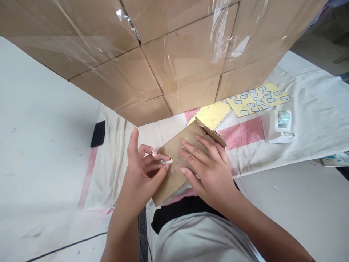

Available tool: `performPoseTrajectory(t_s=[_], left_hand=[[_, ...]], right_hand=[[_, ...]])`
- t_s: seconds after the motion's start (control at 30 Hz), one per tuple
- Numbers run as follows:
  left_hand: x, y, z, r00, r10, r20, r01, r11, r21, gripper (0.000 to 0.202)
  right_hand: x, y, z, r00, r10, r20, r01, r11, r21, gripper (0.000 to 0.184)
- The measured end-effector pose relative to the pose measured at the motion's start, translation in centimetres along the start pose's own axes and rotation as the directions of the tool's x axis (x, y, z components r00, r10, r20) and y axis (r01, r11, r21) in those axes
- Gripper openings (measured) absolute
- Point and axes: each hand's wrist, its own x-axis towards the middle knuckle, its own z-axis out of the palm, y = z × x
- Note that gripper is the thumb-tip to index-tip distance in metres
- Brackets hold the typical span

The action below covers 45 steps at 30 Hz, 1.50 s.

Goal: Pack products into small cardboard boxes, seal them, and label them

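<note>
A piece of brown cardboard (174,149) lies on a white cloth just in front of me. My right hand (207,167) rests flat on it, fingers stretched out and pressing it down. My left hand (141,171) is at the cardboard's left edge. Its thumb and fingers pinch a small shiny silver object (166,161) against the cardboard. I cannot make out what the silver object is.
A wall of taped cardboard boxes (163,54) rises right behind the work spot. Yellow sticker sheets (259,98) and a small white tape dispenser (278,125) lie to the right on the cloth (313,109). A black phone (98,133) lies at the left.
</note>
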Motion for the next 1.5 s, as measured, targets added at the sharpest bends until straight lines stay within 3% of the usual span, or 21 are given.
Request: performPoseTrajectory(t_s=[0.2, 0.3, 0.47, 0.77, 0.93, 1.07, 1.17, 1.27, 1.4, 1.5], left_hand=[[-0.5, -0.3, 0.2, 0.999, 0.017, 0.029, -0.019, 0.996, 0.083, 0.102], [-0.8, -0.8, 0.5, 0.998, 0.065, 0.014, -0.067, 0.980, 0.186, 0.090], [-0.3, -2.1, -0.5, 0.974, 0.219, 0.052, -0.209, 0.792, 0.573, 0.077], [2.1, -2.8, -2.1, 0.945, 0.291, 0.147, -0.309, 0.656, 0.688, 0.086], [2.8, -3.4, -2.0, 0.961, 0.246, 0.129, -0.274, 0.759, 0.590, 0.085], [3.5, -5.0, -1.9, 0.994, 0.063, 0.084, -0.093, 0.900, 0.425, 0.087], [4.5, -6.3, -2.5, 0.987, -0.032, 0.157, -0.027, 0.933, 0.359, 0.079], [5.7, -7.2, -3.3, 0.965, -0.029, 0.262, -0.064, 0.939, 0.339, 0.064], [6.4, -7.5, -3.9, 0.969, 0.010, 0.246, -0.086, 0.950, 0.301, 0.058], [6.4, -7.2, -3.9, 0.958, 0.004, 0.287, -0.095, 0.948, 0.303, 0.058]], right_hand=[[0.0, -0.1, 0.1, 1.000, 0.017, -0.004, -0.017, 1.000, 0.013, 0.036], [-0.1, -0.1, 0.1, 1.000, 0.009, -0.009, -0.008, 1.000, 0.021, 0.036], [-0.3, -0.1, 0.1, 0.999, 0.021, -0.036, -0.018, 0.998, 0.066, 0.037], [-0.7, -0.4, 0.7, 0.989, 0.073, -0.129, -0.059, 0.992, 0.111, 0.036], [-0.7, -0.2, 0.6, 0.988, 0.064, -0.138, -0.055, 0.996, 0.070, 0.037], [-0.5, 0.2, 0.0, 0.998, 0.016, -0.055, -0.012, 0.997, 0.078, 0.040], [-0.5, 0.4, 0.0, 0.999, -0.008, -0.042, 0.010, 0.998, 0.064, 0.042], [-0.5, 0.8, 0.9, 0.993, -0.040, -0.108, 0.044, 0.999, 0.033, 0.045], [-0.4, 1.4, 3.0, 0.953, -0.077, -0.293, 0.082, 0.997, 0.004, 0.045], [-0.3, 1.5, 3.6, 0.933, -0.079, -0.352, 0.087, 0.996, 0.008, 0.043]])
